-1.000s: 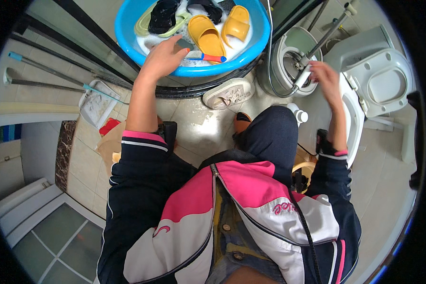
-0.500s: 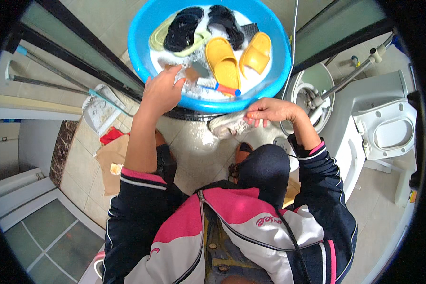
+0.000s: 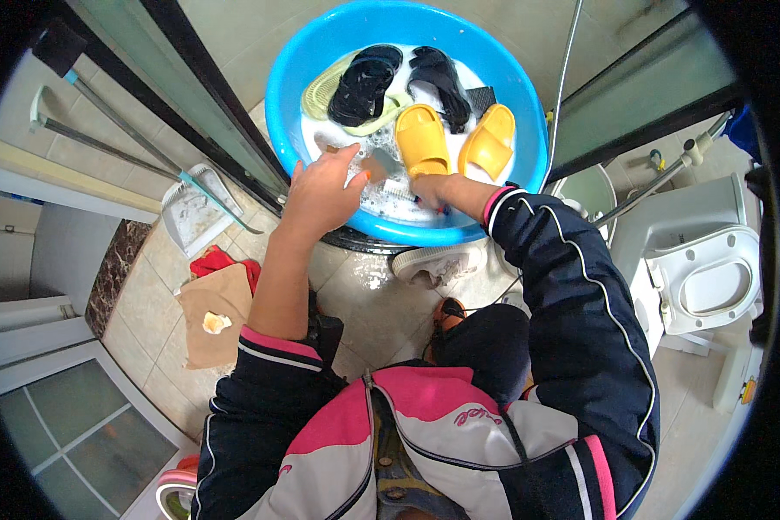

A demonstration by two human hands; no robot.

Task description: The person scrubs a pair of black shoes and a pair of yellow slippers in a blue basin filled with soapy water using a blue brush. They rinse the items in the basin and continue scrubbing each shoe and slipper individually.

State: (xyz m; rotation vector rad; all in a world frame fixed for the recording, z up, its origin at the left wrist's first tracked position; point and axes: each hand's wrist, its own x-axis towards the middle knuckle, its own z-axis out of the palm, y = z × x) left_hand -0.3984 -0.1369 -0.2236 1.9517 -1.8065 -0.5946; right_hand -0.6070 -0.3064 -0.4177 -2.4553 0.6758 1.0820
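A large blue basin (image 3: 279, 121) of sudsy water holds yellow slippers (image 3: 422, 139), black sandals (image 3: 368, 82) and a pale green slipper (image 3: 325, 87). My left hand (image 3: 325, 192) is over its near left rim, thumb and index finger apart, beside a brown and grey shape (image 3: 380, 163) in the suds that I cannot make out. My right hand (image 3: 435, 188) reaches inside the near rim, fingers curled down over the handle of a scrub brush (image 3: 399, 188); white bristles and a bit of blue handle show. Below the basin, a pale shoe (image 3: 442, 263) rests on the wet floor.
A toilet (image 3: 711, 282) with a white seat stands at the right, a pale bucket (image 3: 585, 186) beside the basin. Glass door frames (image 3: 217, 95) flank the basin. At left lie a dustpan (image 3: 201, 208), a red cloth (image 3: 225, 260) and brown paper (image 3: 208, 321).
My right hand has let go of the pale shoe, leaving it on the floor, and moved up and left into the basin onto the brush. My left hand keeps its place by the basin.
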